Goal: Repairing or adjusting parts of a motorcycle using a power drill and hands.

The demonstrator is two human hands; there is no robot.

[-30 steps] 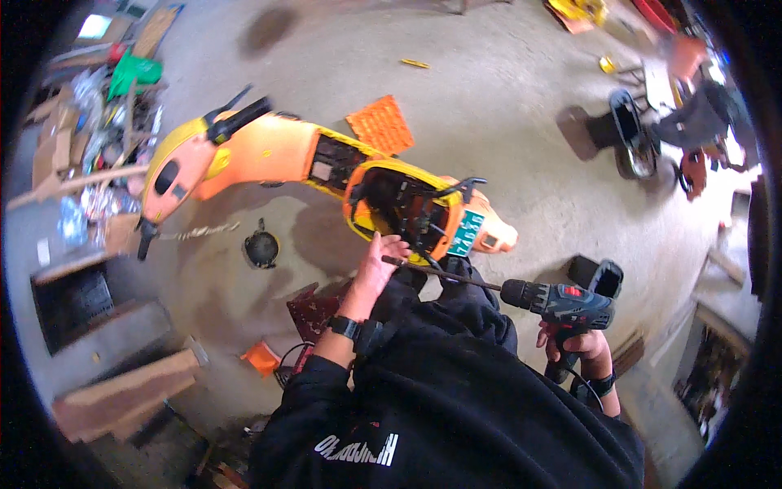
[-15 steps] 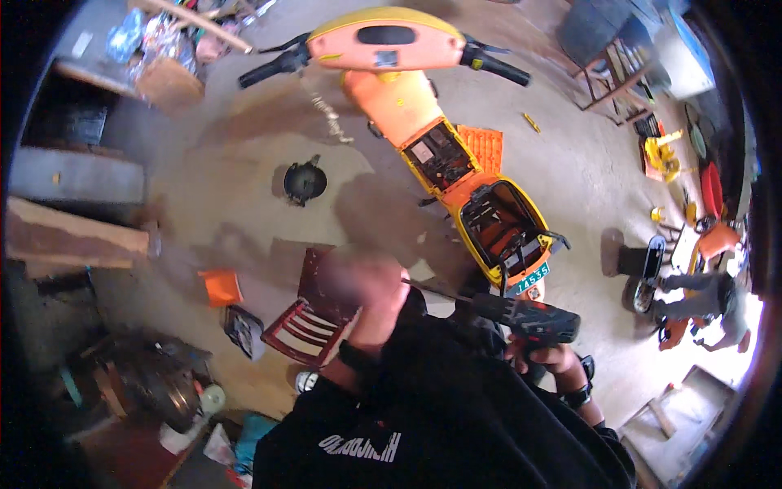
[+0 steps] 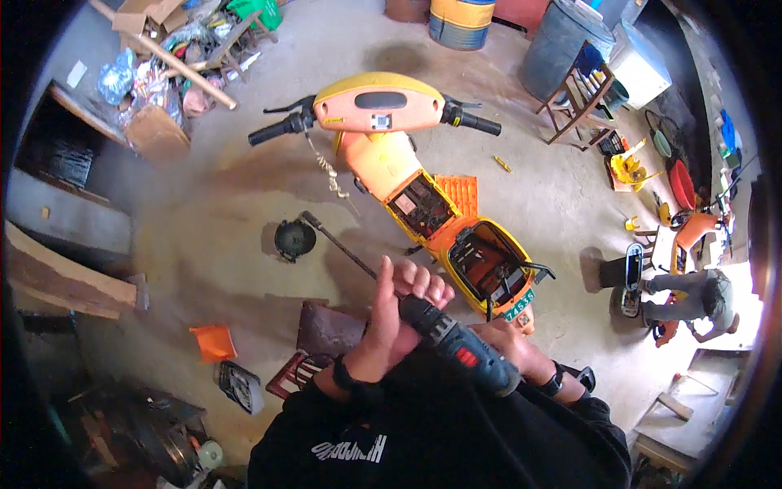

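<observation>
My right hand (image 3: 509,346) is closed on the grip of a dark cordless drill (image 3: 468,354) with a red patch, held in front of my chest. A long dark bit (image 3: 346,248) runs from its chuck toward the upper left, thicker at the far tip. Around the chuck, my left hand (image 3: 391,314) has curled fingers, with the thumb pointing up. Beyond my hands stands an orange and yellow scooter (image 3: 383,159), its seat off and two compartments uncovered. A round black container (image 3: 294,240) sits on the floor near the bit's tip.
A dark red chair (image 3: 326,330) is close by my left arm. An orange panel (image 3: 216,344) lies farther left. Another person (image 3: 692,295) bends over parts at the right. Rubbish (image 3: 163,81) is heaped at the far left; a wooden chair (image 3: 578,102) stands far right.
The drill has come from my right side to the middle of my chest, its long bit now plainly visible. My left hand has moved right to the chuck. The view has shifted, showing more background.
</observation>
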